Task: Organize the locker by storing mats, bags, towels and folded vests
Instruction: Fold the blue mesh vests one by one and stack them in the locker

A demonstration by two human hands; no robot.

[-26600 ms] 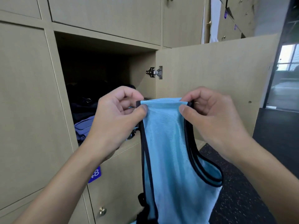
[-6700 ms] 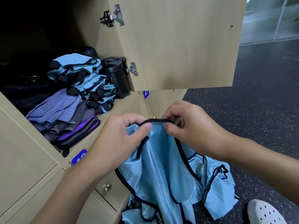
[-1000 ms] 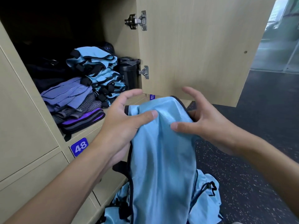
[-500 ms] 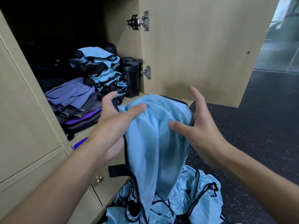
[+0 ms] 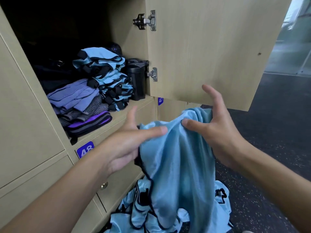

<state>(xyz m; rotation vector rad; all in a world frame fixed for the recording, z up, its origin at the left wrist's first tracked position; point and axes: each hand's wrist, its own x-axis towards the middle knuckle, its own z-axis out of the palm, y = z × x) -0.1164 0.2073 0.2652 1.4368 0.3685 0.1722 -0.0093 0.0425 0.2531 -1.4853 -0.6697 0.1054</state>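
Note:
I hold a light blue vest [image 5: 176, 162] with black trim in front of the open locker [image 5: 117, 113]; it hangs down from both hands. My left hand [image 5: 133, 142] pinches its top left, thumb on the fabric and fingers beneath. My right hand [image 5: 217, 130] pinches the top right, thumb pressed on the cloth and index finger raised. Inside the locker stands a stack of folded blue vests [image 5: 106, 76], with folded purple and grey towels [image 5: 75, 100] to its left and a dark bag [image 5: 50, 71] behind them.
A black container [image 5: 137, 79] stands at the locker's right wall beside the hinges. The open door [image 5: 210, 47] hangs just above my right hand. A loose pile of blue vests [image 5: 144, 214] lies on the dark floor below. Lower locker 48 [image 5: 85, 149] is closed.
The vest's top has dropped and bunched between my hands. Both hands have moved slightly lower and closed their thumbs onto the fabric.

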